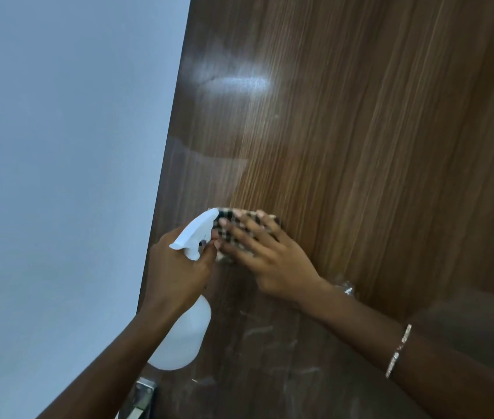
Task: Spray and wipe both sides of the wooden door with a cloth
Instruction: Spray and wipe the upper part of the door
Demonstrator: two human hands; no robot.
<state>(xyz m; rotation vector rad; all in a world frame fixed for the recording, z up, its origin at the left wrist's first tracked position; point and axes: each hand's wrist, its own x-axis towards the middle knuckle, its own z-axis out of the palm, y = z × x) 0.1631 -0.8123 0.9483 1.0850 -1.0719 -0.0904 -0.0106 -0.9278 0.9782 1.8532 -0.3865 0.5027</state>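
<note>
The wooden door [360, 131] fills the right two thirds of the view, brown with vertical grain and a wet sheen near its left edge. My right hand [269, 255] lies flat with spread fingers on a checked cloth [233, 220], pressing it against the door. My left hand [176, 267] grips the neck of a white spray bottle [183, 337], whose trigger head [198, 231] points up toward the cloth. The bottle's body hangs below my left hand, in front of the door's left edge.
A plain pale blue-grey wall [58, 176] takes up the left side. A metal hinge or latch plate [144, 391] shows at the door's edge near the bottom. Smudges and streaks mark the lower door [257, 334]. A thin bracelet [398, 350] sits on my right forearm.
</note>
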